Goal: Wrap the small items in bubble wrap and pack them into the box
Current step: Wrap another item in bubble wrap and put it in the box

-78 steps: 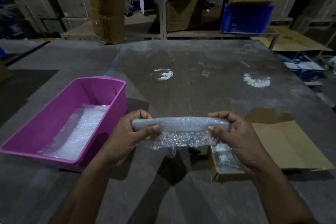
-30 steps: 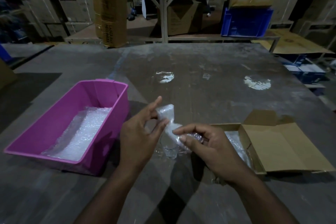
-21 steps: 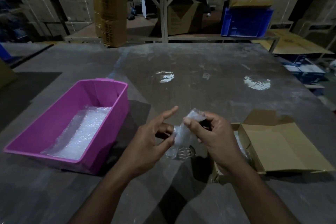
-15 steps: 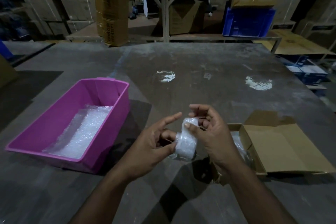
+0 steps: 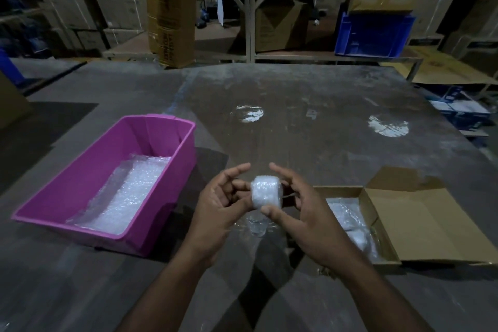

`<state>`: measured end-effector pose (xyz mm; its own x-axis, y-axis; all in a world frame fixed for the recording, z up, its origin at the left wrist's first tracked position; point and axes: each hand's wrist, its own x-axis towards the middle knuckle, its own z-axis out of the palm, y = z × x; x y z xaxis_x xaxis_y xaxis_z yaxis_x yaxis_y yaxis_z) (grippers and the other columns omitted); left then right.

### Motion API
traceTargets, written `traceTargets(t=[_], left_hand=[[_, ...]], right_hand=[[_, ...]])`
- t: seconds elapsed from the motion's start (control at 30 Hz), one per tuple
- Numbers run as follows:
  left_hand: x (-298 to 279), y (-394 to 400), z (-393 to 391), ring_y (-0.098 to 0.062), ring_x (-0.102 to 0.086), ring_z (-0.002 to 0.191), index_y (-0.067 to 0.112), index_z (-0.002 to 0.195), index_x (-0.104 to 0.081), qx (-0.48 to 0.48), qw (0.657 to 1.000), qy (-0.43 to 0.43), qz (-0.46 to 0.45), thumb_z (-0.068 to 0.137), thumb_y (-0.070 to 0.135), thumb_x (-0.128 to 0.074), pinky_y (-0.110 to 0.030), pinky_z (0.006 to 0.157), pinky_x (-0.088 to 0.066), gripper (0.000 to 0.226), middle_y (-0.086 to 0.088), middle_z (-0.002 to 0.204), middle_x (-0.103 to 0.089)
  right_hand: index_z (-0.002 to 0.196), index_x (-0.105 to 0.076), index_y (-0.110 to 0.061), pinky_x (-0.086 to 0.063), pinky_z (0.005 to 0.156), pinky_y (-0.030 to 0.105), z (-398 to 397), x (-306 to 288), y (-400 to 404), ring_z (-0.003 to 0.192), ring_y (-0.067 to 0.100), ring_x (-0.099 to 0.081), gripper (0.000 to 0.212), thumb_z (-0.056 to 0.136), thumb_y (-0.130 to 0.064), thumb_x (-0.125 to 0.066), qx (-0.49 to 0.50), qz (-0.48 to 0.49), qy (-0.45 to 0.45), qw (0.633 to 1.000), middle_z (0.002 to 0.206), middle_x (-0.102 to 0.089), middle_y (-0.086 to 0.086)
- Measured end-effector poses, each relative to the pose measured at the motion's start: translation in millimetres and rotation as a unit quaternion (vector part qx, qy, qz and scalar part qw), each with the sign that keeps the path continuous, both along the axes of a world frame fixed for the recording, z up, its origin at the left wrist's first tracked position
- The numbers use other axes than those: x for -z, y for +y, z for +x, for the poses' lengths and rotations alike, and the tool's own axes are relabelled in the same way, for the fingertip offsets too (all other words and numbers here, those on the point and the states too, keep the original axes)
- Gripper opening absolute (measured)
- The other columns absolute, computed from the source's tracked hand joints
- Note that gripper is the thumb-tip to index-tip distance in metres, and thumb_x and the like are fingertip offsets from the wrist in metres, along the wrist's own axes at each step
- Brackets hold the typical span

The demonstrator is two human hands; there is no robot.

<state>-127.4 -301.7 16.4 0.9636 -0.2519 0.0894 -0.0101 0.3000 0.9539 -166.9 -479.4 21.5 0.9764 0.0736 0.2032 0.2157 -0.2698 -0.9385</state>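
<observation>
Both hands have turned the long roll of bubble wrap into a short, fat bundle (image 5: pixel 266 195), and it now sits up between them, above the gray surface (image 5: pixel 310 143).

The left hand (image 5: pixel 218 203) holds the bundle from the left side. Its thumb and curled fingers (image 5: pixel 238 186) pinch that side, and the pointing finger sticks out loose above. The right hand (image 5: pixel 297 206) holds it from the right. The right thumb presses low on the front of the bundle, and the other right fingers curl behind it. What is inside the wrap cannot be seen.

A bit of loose clear wrap hangs just under the bundle, near the surface. The bundle stands a little taller than it is wide, so its long way runs up and down.

The cardboard box (image 5: pixel 377 224) lies open to the right, just beside the right hand. Some wrapped things already lie inside it. The pink tub (image 5: pixel 172 170) sits to the left, with sheets of bubble wrap in it, farther from the bundle.

The right hand is nearer the box, so it is likely the one to carry the bundle over and set it in. The wrap looks nearly done.
</observation>
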Motion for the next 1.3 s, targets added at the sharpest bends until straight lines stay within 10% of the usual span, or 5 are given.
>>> traceTargets(t=[0.13,0.77,1.3], left_hand=[[2.2,7.6,0.0,-0.024,-0.063,0.11,0.012,0.136,-0.059,0.046,0.999,0.003,0.026,0.087,-0.007,-0.067,-0.035,0.096,-0.056,0.054,-0.011,0.127,-0.067],[30.3,6.9,10.1,-0.024,-0.071,0.092,0.018,0.106,-0.073,-0.075,0.989,-0.017,0.127,0.085,0.006,-0.079,-0.044,0.08,-0.061,0.025,-0.009,0.099,-0.075],[56.1,23.7,10.8,0.008,-0.046,0.13,0.041,0.148,-0.039,0.034,0.941,-0.089,0.325,0.078,0.019,-0.086,-0.015,0.102,-0.045,0.088,0.021,0.14,-0.046]], right_hand=[[0.115,-0.062,-0.035,-0.058,0.089,0.039,6.3,-5.4,-3.9,0.1,0.01,-0.07,0.037,0.085,-0.022,-0.079,0.017,-0.008,0.002,1.0,0.11,-0.071,-0.013],[0.095,-0.075,-0.026,-0.051,0.067,0.01,31.5,-18.1,4.8,0.073,-0.001,-0.07,0.022,0.081,-0.01,-0.081,-0.014,-0.081,0.06,0.995,0.085,-0.076,-0.015],[0.113,-0.069,-0.033,-0.052,0.081,0.033,46.0,-3.6,14.9,0.099,0.012,-0.062,0.031,0.084,-0.024,-0.062,-0.014,-0.451,0.022,0.892,0.109,-0.064,-0.011]])
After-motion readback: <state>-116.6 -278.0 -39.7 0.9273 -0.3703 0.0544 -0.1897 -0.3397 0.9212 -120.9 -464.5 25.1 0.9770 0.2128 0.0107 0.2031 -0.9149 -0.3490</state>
